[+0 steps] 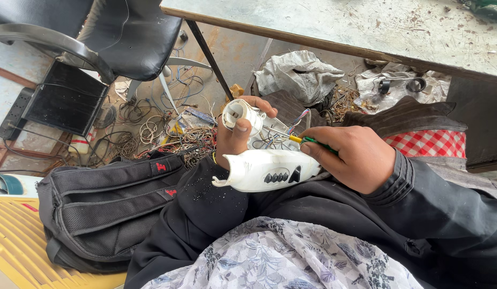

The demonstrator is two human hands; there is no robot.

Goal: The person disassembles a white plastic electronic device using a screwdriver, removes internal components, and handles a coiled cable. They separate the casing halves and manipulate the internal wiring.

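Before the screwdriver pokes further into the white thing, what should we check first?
1. Left hand grips the white plastic device firmly: ok.
2. Right hand holds the green-handled screwdriver: ok.
3. Screwdriver tip seated on a screw: cannot tell, wires hide it.
4. Coloured wires inside clear of the tip: not ok, they crowd around it.
5. Device steadied on the lap: ok.
6. Power disconnected: cannot tell.

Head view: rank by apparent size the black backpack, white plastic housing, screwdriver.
1. black backpack, by far the largest.
2. white plastic housing, steadied by the left hand.
3. screwdriver in the right hand, thinnest; its handle is mostly hidden, so its full length is unclear.
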